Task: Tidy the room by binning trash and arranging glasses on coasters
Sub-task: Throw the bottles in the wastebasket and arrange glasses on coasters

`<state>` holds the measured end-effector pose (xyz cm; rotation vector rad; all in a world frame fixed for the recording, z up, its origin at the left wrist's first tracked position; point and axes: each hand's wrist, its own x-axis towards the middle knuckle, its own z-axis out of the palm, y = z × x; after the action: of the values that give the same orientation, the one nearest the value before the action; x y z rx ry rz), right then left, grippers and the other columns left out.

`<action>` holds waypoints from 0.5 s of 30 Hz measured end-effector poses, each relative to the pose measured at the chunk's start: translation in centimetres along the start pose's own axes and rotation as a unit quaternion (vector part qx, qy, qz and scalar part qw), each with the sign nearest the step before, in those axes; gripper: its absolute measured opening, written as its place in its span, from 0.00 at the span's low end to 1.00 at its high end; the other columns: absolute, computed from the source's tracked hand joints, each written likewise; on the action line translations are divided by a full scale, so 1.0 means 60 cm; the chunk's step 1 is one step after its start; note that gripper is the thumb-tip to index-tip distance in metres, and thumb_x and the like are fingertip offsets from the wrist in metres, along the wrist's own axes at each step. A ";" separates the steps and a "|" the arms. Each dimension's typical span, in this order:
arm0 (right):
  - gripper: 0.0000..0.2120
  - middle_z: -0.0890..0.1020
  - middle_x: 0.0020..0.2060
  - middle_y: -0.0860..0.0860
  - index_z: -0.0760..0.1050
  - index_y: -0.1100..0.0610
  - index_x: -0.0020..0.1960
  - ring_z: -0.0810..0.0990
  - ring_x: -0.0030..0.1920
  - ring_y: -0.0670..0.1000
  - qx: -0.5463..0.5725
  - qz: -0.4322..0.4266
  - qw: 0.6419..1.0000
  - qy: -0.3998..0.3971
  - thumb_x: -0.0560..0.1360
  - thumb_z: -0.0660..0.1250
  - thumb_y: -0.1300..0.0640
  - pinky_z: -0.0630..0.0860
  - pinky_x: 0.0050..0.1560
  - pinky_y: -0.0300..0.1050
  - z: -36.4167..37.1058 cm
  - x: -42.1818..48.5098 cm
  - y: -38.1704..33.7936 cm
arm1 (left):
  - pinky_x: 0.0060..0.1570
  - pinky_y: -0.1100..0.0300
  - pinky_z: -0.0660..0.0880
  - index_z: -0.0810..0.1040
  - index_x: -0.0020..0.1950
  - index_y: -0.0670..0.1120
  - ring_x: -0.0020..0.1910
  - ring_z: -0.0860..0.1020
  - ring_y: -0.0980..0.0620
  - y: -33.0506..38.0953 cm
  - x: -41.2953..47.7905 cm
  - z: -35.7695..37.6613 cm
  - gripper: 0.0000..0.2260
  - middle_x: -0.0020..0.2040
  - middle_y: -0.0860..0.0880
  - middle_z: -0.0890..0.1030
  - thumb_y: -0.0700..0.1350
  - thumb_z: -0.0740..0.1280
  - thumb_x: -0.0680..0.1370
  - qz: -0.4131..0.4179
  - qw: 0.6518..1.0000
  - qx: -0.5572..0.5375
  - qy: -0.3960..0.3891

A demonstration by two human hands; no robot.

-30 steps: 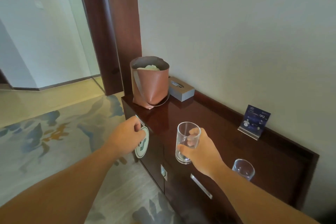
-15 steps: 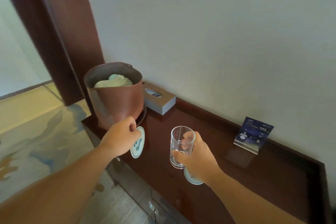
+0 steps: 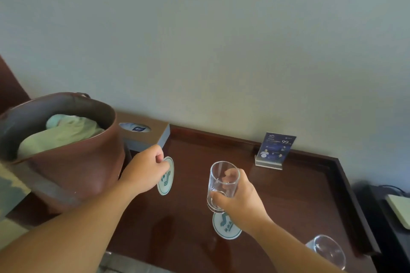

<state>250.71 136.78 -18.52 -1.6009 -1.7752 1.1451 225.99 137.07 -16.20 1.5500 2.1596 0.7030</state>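
My right hand (image 3: 240, 200) grips a clear drinking glass (image 3: 223, 180) upright, just above a round white coaster with a green logo (image 3: 225, 227) lying on the dark wooden cabinet top (image 3: 299, 201). My left hand (image 3: 145, 168) pinches a second, matching coaster (image 3: 166, 178), held tilted on edge above the cabinet top beside the brown bin (image 3: 73, 162). Crumpled pale paper (image 3: 62, 131) lies inside the bin. A second clear glass (image 3: 329, 250) stands at the lower right, behind my right forearm.
A brown tissue box (image 3: 144, 134) sits against the wall behind the bin. A dark blue card in a stand (image 3: 275, 150) is at the back. The cabinet top has a raised rim on its right side (image 3: 352, 206); dark equipment lies beyond it.
The view has moved closer over the cabinet top. My left hand has carried its coaster from the cabinet's front to above the top. The glass now hovers over the lying coaster.
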 end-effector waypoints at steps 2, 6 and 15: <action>0.26 0.80 0.49 0.42 0.67 0.43 0.59 0.81 0.47 0.43 0.003 0.010 1.000 0.015 0.65 0.74 0.44 0.80 0.46 0.42 0.000 0.011 0.008 | 0.31 0.56 0.64 0.67 0.37 0.47 0.30 0.69 0.51 0.003 0.015 0.012 0.08 0.30 0.51 0.72 0.45 0.64 0.73 -0.002 1.000 -0.010 -0.008; 0.26 0.80 0.50 0.41 0.67 0.43 0.59 0.81 0.48 0.43 0.002 0.016 1.000 0.027 0.65 0.74 0.43 0.80 0.47 0.43 -0.008 0.039 0.021 | 0.30 0.57 0.65 0.68 0.37 0.46 0.29 0.69 0.51 0.009 0.036 0.034 0.07 0.31 0.51 0.71 0.44 0.64 0.73 -0.003 0.999 -0.017 -0.029; 0.27 0.79 0.51 0.41 0.67 0.44 0.60 0.80 0.49 0.43 0.001 0.009 0.999 0.044 0.66 0.74 0.44 0.76 0.47 0.40 -0.030 0.109 0.024 | 0.33 0.55 0.67 0.68 0.37 0.46 0.31 0.70 0.49 0.023 0.111 0.052 0.06 0.33 0.50 0.72 0.44 0.64 0.73 -0.020 0.999 -0.032 -0.016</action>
<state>251.69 143.51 -19.92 -1.6434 -1.7062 1.0664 226.73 144.28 -18.01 1.4708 2.1186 0.7234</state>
